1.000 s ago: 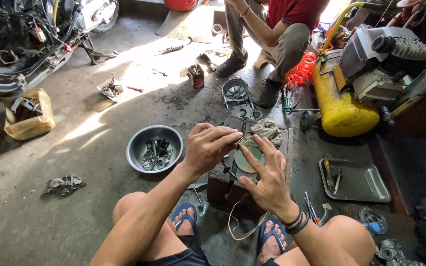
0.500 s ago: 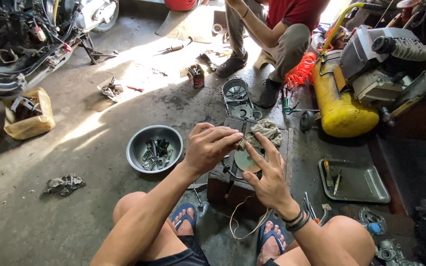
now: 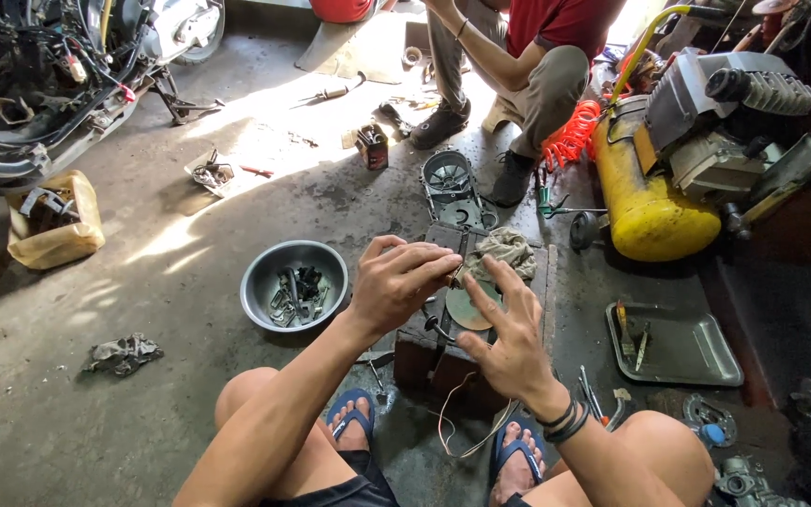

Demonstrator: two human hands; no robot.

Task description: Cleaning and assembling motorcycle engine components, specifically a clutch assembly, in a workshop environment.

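Note:
I sit low over a dark block (image 3: 429,361) on the floor between my feet. On it lies a round greenish metal part (image 3: 466,308). My left hand (image 3: 396,282) curls over the part's upper left edge, fingertips pinched on something small there. My right hand (image 3: 509,333) rests flat on the part's right side with fingers spread. A thin wire (image 3: 452,427) trails from the block toward my right foot. A grey rag (image 3: 509,249) lies just beyond my hands.
A metal bowl (image 3: 265,282) of small parts stands left of my hands. A flat metal tray (image 3: 696,352) with tools lies to the right, a yellow air compressor (image 3: 650,207) behind it. Another person (image 3: 537,56) in a red shirt squats ahead. A stripped scooter (image 3: 58,75) stands at far left.
My hands stay on the round part; the left fingers have shifted slightly along its edge. Little else has moved.

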